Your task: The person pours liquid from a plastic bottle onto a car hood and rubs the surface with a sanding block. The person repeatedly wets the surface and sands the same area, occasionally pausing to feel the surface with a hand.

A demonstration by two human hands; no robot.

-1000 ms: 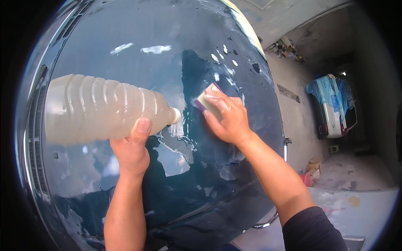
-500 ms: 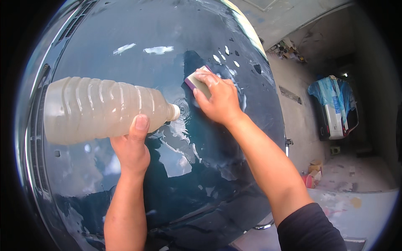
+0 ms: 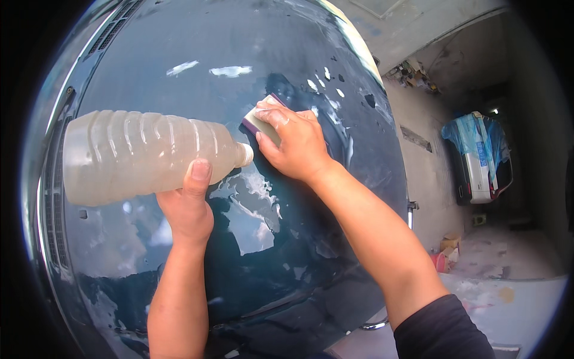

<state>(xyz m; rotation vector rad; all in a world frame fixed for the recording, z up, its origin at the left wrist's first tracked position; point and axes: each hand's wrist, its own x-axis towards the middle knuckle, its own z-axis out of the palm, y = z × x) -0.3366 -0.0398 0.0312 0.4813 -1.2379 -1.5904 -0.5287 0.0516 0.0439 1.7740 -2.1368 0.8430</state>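
Observation:
My left hand (image 3: pixel 186 209) is closed round a large translucent plastic bottle (image 3: pixel 128 154) of cloudy liquid, held sideways over a glossy dark blue car panel (image 3: pixel 161 90) with its open neck pointing right. My right hand (image 3: pixel 290 140) grips a rectangular cream-and-purple block (image 3: pixel 252 122), pressed against the panel just beyond the bottle's neck. Water, reflections and several pale streaks lie on the paint; some fingers of my left hand are hidden behind the bottle.
A dark slotted grille (image 3: pixel 55 227) runs along the panel's left side. Beyond its right edge are another car (image 3: pixel 469 179) draped in blue plastic, a cardboard box (image 3: pixel 451 242), a red container (image 3: pixel 442 261), piled clutter (image 3: pixel 412 73) and a pale wall.
My right hand has moved with the block up and then leftward across the panel, nearer the bottle's neck. The bottle has shifted slightly, staying in my left hand.

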